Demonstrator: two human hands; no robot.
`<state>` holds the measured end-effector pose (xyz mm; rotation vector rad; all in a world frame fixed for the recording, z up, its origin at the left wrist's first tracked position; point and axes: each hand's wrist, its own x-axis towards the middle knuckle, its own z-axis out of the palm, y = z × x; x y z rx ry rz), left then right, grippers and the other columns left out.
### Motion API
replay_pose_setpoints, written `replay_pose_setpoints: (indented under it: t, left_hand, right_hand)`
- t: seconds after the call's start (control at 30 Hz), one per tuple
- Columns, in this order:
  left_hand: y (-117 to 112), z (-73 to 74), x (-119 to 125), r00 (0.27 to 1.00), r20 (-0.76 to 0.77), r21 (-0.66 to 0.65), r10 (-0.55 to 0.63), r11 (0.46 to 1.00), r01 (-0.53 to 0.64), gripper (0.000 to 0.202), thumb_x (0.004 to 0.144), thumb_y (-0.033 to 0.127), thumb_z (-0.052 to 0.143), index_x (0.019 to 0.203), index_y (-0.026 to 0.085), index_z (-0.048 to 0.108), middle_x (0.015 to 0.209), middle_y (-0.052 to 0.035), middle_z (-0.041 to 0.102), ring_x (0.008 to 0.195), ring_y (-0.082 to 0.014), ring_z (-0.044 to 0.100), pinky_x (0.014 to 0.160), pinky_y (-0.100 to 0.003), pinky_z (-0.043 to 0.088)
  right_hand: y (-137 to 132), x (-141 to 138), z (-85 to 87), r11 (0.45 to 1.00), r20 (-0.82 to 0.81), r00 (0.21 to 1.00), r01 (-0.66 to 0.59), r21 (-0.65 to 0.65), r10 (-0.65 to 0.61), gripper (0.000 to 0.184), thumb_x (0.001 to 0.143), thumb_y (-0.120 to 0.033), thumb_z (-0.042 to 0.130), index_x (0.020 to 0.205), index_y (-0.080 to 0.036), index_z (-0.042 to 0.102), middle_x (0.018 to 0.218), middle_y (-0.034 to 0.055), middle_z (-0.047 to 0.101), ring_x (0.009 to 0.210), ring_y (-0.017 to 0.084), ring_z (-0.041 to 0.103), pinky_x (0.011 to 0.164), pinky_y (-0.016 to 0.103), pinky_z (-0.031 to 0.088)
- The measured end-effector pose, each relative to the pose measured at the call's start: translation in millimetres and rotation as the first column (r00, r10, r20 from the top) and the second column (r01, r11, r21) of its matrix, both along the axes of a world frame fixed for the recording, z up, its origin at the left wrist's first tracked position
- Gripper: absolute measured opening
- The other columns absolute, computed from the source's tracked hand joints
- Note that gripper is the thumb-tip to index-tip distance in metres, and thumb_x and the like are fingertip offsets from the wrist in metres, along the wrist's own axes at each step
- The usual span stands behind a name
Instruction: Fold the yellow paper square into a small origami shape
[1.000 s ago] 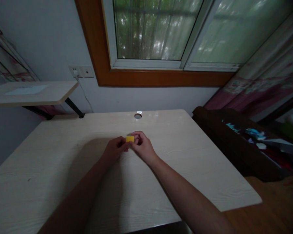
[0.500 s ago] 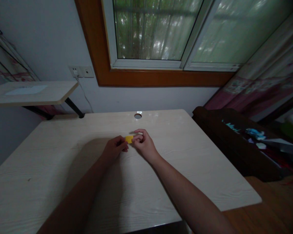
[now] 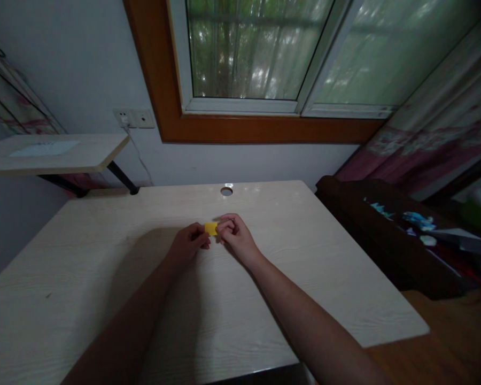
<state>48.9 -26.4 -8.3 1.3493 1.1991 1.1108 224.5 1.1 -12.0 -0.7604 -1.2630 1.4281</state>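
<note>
A small yellow piece, flat-looking and roughly square like a folded slip of paper point(image 3: 210, 229), is held between my two hands just above the desk. My left hand point(image 3: 187, 241) pinches its left edge between thumb and fingers. At its right edge, the thumb and fingertips of my right hand point(image 3: 237, 235) are closed on it, with the index finger stretched along the far side. Its edges are partly hidden by my fingers.
The pale wooden desk point(image 3: 280, 214) has a round cable hole point(image 3: 226, 191) near its back edge. A raised shelf point(image 3: 104, 147) bearing a paper sheet stands at the left. A dark wooden bench point(image 3: 356, 214) with assorted items is at the right, beyond the desk's edge.
The yellow piece has shifted very slightly left and shows a little straighter in outline. My right fingers have drawn in a little; my left hand has barely moved.
</note>
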Motion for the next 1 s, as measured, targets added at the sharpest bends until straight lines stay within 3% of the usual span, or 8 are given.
replay_pose_setpoints:
  t: [0.43,0.63,1.0]
  left_hand:
    - [0,4.4,1,0.99,-0.138,-0.001,0.012,1.0,-0.013,0.022,0.078,0.038,0.065,0.074,0.017,0.059,0.066,-0.0019,0.069,0.059,-0.0155,0.065,0.06,-0.027,0.052]
    - [-3,13.7,3,0.996,-0.084,-0.037,0.0,0.999,-0.003,0.021,0.077,0.035,0.065,0.069,0.017,0.056,0.063,-0.0017,0.068,0.055,-0.0141,0.064,0.058,-0.026,0.051]
    - [-4,15.4,2,0.999,0.011,-0.054,0.043,0.998,-0.043,0.019,0.076,0.032,0.065,0.071,0.017,0.055,0.062,-0.0012,0.067,0.053,-0.0128,0.062,0.056,-0.025,0.05]
  right_hand:
    - [-4,-1,1.0,0.997,0.121,0.992,-0.03,0.064,0.022,0.031,0.077,-0.025,0.067,0.106,-0.022,0.055,0.074,-0.0035,0.059,0.056,0.01,0.053,0.053,0.022,0.041]
    - [-3,-4,4.3,0.999,0.075,0.997,0.028,0.024,-0.029,0.029,0.072,-0.022,0.066,0.097,-0.022,0.053,0.071,-0.0042,0.06,0.056,0.01,0.052,0.055,0.023,0.041]
    - [5,-1,1.0,0.984,0.042,0.983,0.177,0.003,-0.177,0.028,0.068,-0.025,0.067,0.09,-0.021,0.049,0.068,-0.0057,0.057,0.05,0.007,0.044,0.048,0.019,0.037]
